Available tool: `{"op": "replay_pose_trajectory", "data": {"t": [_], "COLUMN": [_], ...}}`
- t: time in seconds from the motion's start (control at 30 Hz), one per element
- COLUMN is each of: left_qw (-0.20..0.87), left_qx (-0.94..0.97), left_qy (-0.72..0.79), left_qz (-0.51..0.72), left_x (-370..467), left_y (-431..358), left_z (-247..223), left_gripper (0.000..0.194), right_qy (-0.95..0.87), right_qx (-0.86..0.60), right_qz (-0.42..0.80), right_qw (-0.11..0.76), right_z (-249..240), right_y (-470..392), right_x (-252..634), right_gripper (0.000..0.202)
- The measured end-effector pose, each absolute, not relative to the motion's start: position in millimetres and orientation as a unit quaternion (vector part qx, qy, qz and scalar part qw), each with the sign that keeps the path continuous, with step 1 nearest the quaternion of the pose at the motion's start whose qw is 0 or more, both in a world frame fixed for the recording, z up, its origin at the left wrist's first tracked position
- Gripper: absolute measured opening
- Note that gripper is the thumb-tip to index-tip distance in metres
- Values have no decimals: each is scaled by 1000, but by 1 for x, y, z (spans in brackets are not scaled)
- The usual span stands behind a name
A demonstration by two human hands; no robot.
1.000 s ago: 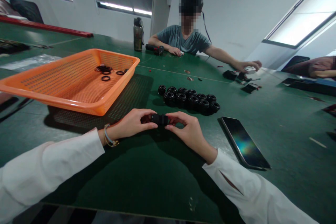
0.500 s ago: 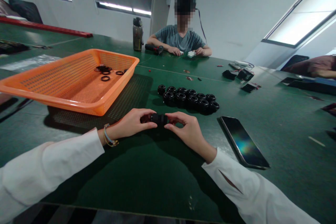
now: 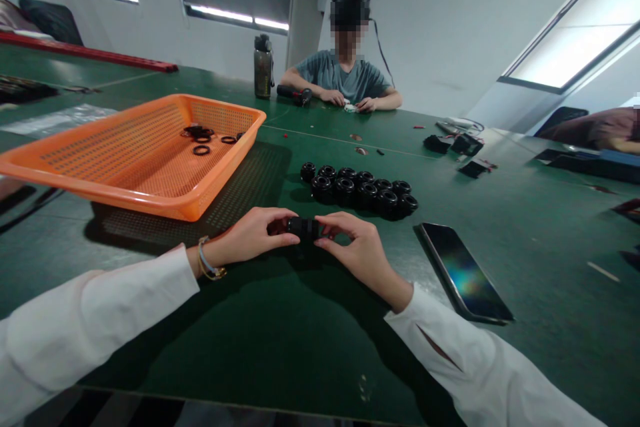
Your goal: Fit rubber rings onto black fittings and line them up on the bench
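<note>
Between my two hands is a small black cylindrical part (image 3: 303, 229), held level just above the green table (image 3: 280, 333). My left hand (image 3: 255, 235) pinches its left end between thumb and fingers. On its right end, the thumb and fingertips of my right hand (image 3: 353, 240) are closed. Just beyond my hands stands a cluster of several round black parts (image 3: 367, 191) with ring-shaped tops. An orange perforated basket (image 3: 187, 203) is at the left, with several thin black rings (image 3: 201, 150) inside.
A phone (image 3: 465, 272) lies right of my right hand. Across the table sits a person (image 3: 350, 77) with both hands on a small pale item, near a bottle (image 3: 263, 67). Black components (image 3: 467, 144) lie at the back right.
The person across the table has brought both hands closer together around the pale item. My hands and the black part have hardly moved.
</note>
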State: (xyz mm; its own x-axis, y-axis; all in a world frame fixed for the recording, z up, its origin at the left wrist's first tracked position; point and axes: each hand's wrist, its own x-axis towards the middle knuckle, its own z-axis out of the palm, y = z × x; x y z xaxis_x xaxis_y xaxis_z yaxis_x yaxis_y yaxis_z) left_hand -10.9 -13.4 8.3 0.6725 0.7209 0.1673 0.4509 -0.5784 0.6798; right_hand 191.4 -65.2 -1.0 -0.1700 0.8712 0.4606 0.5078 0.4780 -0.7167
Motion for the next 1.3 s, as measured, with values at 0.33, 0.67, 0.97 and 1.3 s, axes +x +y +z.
{"op": "replay_pose_trajectory", "data": {"t": [0.33,0.67,0.97,1.3], "left_qw": [316,313,307,325], "left_qx": [860,858,863,859], "left_qy": [338,343,342,331], "left_qz": [216,219,209,217], "left_x": [-11,-11,-11,-10], "left_y": [-13,-14,-13,-12], "left_z": [10,9,8,7], "left_gripper": [37,39,39,36], "right_qy": [-733,-733,-744,-738], "right_qx": [-473,-474,-460,-459], "right_qz": [210,212,213,199], "right_qw": [442,439,436,452], "right_z": [1,-1,-1,-1], "right_y": [-66,-65,-64,-65], "right_x": [191,191,192,192], "right_gripper": [23,23,25,26]}}
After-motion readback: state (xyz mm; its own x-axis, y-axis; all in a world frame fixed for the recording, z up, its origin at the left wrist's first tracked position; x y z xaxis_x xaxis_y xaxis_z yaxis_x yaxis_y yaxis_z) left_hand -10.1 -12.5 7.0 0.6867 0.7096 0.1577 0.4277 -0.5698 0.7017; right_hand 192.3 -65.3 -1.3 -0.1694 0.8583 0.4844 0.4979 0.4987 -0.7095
